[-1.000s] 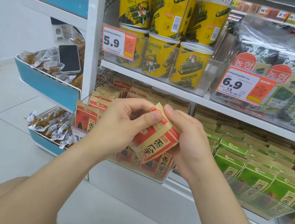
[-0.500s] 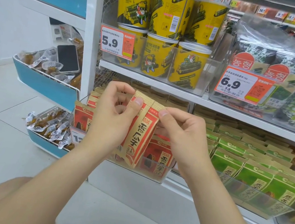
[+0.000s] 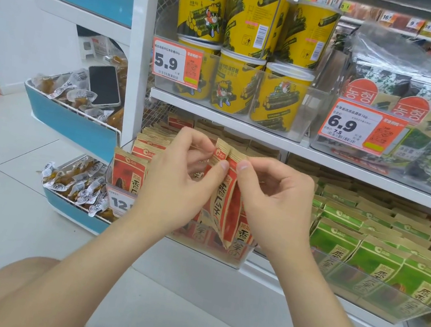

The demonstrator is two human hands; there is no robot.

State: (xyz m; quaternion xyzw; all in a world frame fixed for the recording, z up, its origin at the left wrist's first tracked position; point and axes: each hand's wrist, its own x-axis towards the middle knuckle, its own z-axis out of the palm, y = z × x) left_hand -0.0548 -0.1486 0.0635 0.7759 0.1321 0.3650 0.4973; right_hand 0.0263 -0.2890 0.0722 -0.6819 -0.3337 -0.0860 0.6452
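Two red and tan snack packets (image 3: pixel 225 193) stand upright over the clear bin (image 3: pixel 232 257) of matching red packets on the lower shelf. My left hand (image 3: pixel 177 182) pinches the top of the left packet between thumb and fingers. My right hand (image 3: pixel 271 198) pinches the top edge of the right packet. The packets' lower ends reach down into the bin among the other red packets (image 3: pixel 128 174). My hands hide much of the bin's contents.
Green packets (image 3: pixel 366 245) fill the bin to the right. Yellow tubs (image 3: pixel 244 54) and seaweed packs (image 3: pixel 417 111) sit on the shelf above, with price tags (image 3: pixel 175 61). At left, blue baskets (image 3: pixel 73 122) hold wrapped snacks and a phone (image 3: pixel 103 86). White tiled floor lies below.
The packets went from tilted flat in front of the shelf to upright, and both hands moved them forward and down into the red bin.
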